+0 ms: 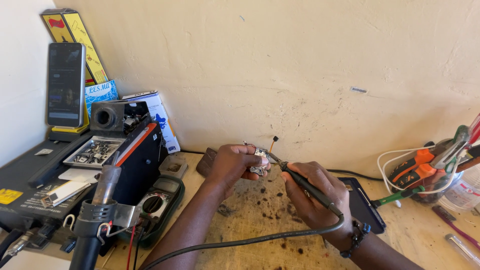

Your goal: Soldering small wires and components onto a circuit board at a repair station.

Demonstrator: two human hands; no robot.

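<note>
Left hand (235,165) grip clamped on small part (260,162), right hand (312,195) clamped on soldering iron (307,187), bare bench (250,220) below.

Can't really make out the small metal part (260,161), the left hand (235,165) covers most of it and it's tiny. The soldering iron (305,186) tip disappears behind it too. At the desk's right edge, the tool jar (452,175) gets cut off. The phone (65,83) screen is too blurry to tell.
</note>
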